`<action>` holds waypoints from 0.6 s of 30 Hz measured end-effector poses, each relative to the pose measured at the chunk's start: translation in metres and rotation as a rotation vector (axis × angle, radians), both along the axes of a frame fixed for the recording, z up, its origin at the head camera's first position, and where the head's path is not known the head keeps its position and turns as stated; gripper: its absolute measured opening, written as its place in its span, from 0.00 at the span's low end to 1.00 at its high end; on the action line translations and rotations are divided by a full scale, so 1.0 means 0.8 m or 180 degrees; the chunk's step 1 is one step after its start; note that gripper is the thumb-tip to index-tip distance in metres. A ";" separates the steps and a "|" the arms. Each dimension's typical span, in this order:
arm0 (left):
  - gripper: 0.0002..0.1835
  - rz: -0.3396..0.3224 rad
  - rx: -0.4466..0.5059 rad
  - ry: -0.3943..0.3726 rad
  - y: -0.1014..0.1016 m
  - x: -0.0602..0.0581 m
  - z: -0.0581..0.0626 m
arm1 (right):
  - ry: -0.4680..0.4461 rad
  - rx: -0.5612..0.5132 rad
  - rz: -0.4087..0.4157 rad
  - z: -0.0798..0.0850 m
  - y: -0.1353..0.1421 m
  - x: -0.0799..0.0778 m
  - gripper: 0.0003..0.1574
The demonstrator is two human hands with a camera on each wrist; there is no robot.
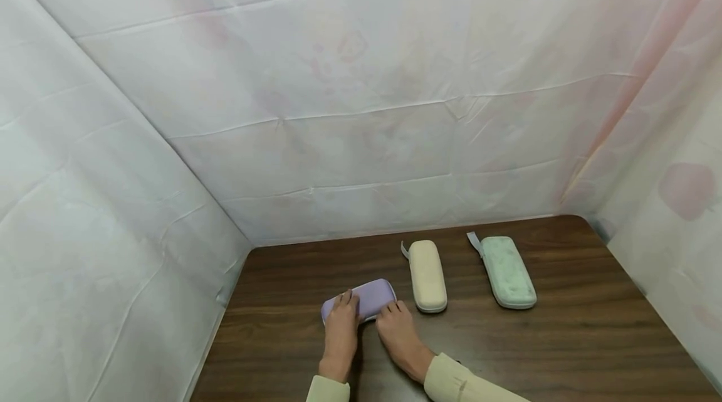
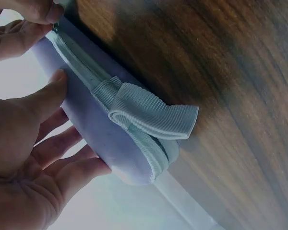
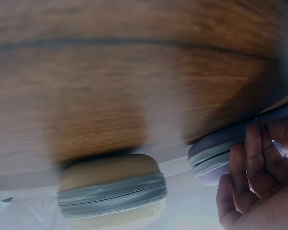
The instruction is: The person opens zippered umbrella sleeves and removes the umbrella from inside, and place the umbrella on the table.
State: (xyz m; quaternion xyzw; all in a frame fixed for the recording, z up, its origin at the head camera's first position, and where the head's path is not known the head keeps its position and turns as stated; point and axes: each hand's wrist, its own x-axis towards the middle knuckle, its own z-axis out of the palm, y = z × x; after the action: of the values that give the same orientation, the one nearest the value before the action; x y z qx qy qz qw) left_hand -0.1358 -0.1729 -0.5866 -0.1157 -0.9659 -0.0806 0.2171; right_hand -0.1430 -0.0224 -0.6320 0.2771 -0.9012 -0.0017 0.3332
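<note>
A lavender zippered glasses case (image 1: 376,295) lies slanted on the table. My left hand (image 1: 341,327) holds it, the fingers over its top and the thumb by the zipper side in the left wrist view. My right hand (image 1: 400,333) is at the case's right part and pinches the small zipper pull (image 2: 56,27), mostly covered by the fingertips. A pale ribbed strap loop (image 2: 153,112) sticks out from the zipper band near the other end. In the right wrist view the right hand's fingers (image 3: 254,163) are curled at the lavender case's zipped edge.
Right of the hands lies a cream case (image 1: 427,276) with a grey strap, close to the lavender one. Farther right is a mint green case (image 1: 509,272), its strap pointing back. The dark wooden table (image 1: 592,327) meets pale cloth walls (image 1: 350,157) at the back and sides.
</note>
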 end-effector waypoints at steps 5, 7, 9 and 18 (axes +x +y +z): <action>0.22 0.0056 0.0055 0.0001 0.001 0.000 -0.001 | 0.0056 -0.0037 0.0027 -0.001 -0.007 0.002 0.07; 0.20 0.0066 0.0093 -0.0057 0.001 0.000 0.001 | 0.0079 -0.0053 0.0037 -0.002 -0.010 0.002 0.08; 0.19 0.0057 0.0103 -0.0114 0.001 0.000 0.003 | 0.0112 -0.0069 0.0054 -0.003 -0.012 0.002 0.09; 0.13 -0.0229 -0.0047 -0.0126 -0.007 0.002 0.015 | 0.0188 -0.0035 0.0085 -0.006 -0.022 0.002 0.10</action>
State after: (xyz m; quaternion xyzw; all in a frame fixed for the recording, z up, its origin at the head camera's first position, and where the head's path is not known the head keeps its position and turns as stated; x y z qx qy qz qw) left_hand -0.1346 -0.1788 -0.5748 -0.1503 -0.9658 -0.0835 0.1941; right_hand -0.1411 -0.0396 -0.6372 0.2872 -0.8872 -0.0005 0.3611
